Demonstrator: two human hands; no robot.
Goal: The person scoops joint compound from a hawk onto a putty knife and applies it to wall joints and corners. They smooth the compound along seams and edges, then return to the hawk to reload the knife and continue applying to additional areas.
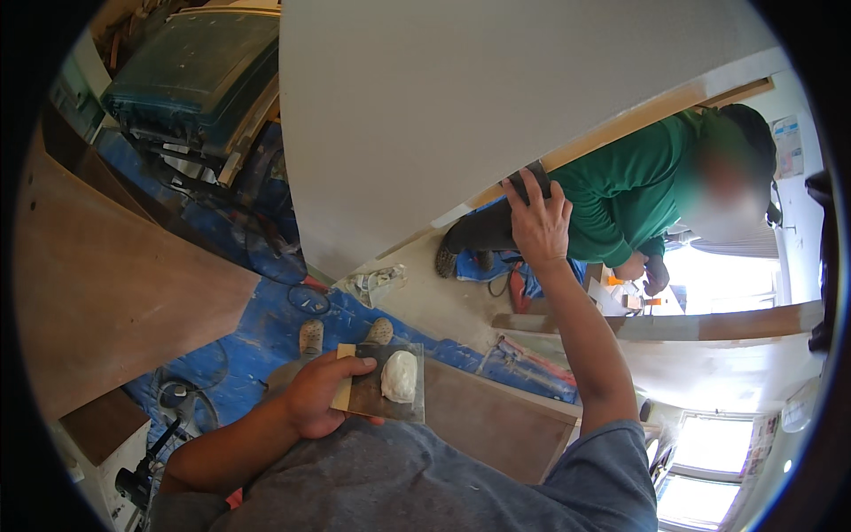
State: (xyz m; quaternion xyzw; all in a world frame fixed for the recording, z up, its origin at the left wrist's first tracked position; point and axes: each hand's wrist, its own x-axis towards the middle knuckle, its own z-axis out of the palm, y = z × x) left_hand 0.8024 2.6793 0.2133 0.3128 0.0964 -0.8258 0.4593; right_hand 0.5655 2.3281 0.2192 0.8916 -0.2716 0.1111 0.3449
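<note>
My left hand (315,399) grips a thin square board (366,401) near my waist, thumb over its near edge; a lump of white paste (399,376) lies on it. Higher up, my right hand (539,222) reaches out with its fingers on a dark flat rectangular tool (538,173) held against the lower edge of a big grey-white panel (417,106). Along that edge runs a pale wooden strip (612,129) with some white patches.
A co-worker in green (620,186) bends just beyond the panel, right. A dark green machine or case (191,71) stands upper left. A wooden panel (133,293) is at left. Blue floor sheeting (244,346) carries cords. A long board (736,324) crosses at right.
</note>
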